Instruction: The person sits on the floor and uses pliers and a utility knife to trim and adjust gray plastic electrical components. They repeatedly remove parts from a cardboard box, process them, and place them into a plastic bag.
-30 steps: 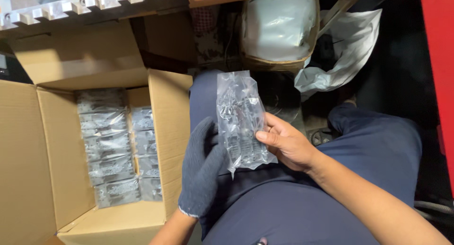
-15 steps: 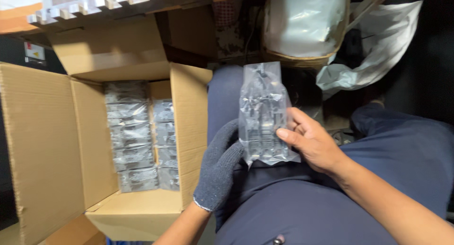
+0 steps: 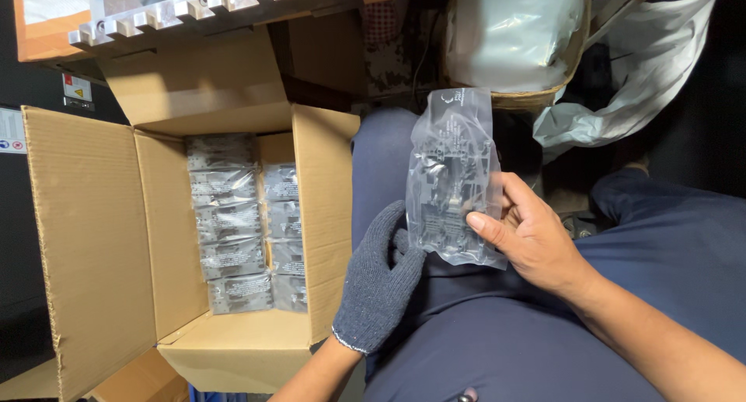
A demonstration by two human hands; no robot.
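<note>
Plastic fills my view first: a clear sealed bag with dark small parts inside, held upright over my lap. My right hand, bare, grips the bag's right edge, thumb pressed on its front. My left hand, in a grey knit glove, cups the bag's lower left corner from below, fingers curled against it. Just left of my knee stands an open cardboard box, flaps spread, with two rows of similar packed bags lying inside. A pale plastic sack sits beyond my knees.
</note>
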